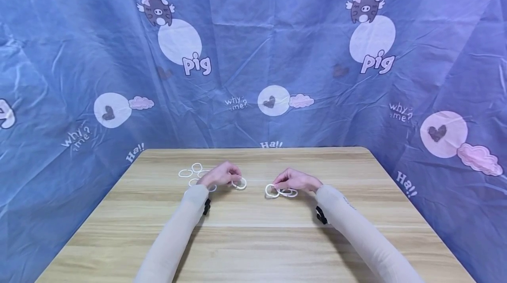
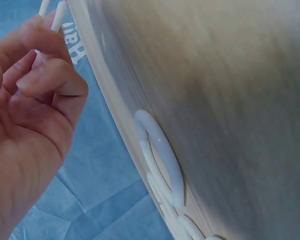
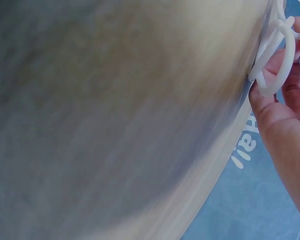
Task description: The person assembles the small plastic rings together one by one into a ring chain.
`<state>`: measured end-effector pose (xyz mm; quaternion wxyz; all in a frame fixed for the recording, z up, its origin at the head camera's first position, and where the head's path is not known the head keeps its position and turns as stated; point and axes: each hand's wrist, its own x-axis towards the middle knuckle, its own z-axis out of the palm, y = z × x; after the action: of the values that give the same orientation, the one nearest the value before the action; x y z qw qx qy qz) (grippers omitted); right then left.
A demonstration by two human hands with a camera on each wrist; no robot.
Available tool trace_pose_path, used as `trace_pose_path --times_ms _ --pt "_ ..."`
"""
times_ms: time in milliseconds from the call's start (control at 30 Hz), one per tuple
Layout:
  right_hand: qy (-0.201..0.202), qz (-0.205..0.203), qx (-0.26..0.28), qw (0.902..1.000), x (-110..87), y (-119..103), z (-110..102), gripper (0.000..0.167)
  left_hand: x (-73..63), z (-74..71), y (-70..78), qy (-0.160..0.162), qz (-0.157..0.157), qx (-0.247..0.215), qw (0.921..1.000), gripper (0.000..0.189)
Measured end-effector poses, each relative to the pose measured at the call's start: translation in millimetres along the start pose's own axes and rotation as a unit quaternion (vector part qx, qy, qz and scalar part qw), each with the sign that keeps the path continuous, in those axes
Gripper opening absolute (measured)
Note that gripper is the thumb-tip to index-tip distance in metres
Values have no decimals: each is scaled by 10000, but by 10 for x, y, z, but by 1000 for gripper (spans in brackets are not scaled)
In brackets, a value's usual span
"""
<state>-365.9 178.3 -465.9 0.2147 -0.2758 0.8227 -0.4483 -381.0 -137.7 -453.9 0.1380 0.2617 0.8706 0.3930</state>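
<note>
Left hand pinches one white ring over the tabletop; right hand pinches another ring, more rings just beside it, linkage unclear. Likely a ring-joining step; next move probably calls for lining up both held rings.

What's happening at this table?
A person is handling white rings with bare hands. The left hand pinches one white ring; the right hand holds another ring, with more rings close by it. Whether those are linked is hard to tell. Other loose rings lie on the wooden table around the left wrist. The two hands are apart.
</note>
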Motion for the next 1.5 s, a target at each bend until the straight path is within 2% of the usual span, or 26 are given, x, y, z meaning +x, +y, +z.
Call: trace_pose_path --times_ms 100,267,400,600,967,1033,1100,1233,1300,1367,1500 --pt "-19 98 23 9999 1 -6 0 18 2 4 22 -59 20 150 9999 11" --pt "-87 78 84 9999 6 -1 1 18 11 16 33 53 166 525 9985 9" --pt "-76 56 54 9999 7 1 -1 18 23 33 42 24 154 125 9998 7" --pt "-106 -51 -71 9999 6 9 -8 18 40 75 70 -253 51 -486 9985 8" --pt "-211 -37 29 9998 17 15 -12 19 52 183 116 -508 61 -722 9961 12" --pt "-211 -2 65 9998 15 8 -11 20 56 192 129 -560 111 -670 9961 12" --pt "-175 52 86 9998 13 0 -6 20 66 200 137 -564 255 -419 9972 11" --pt "-117 57 77 9999 10 -5 9 19 74 216 150 -408 456 133 9980 10" --pt "-115 35 61 9999 12 -4 15 19 74 223 162 -350 476 249 9979 9" --pt "-117 49 74 9999 10 -13 19 19 72 232 180 -388 388 105 9984 8" --pt "-129 136 165 9997 5 -33 11 19 77 249 232 -544 126 -465 9974 6"
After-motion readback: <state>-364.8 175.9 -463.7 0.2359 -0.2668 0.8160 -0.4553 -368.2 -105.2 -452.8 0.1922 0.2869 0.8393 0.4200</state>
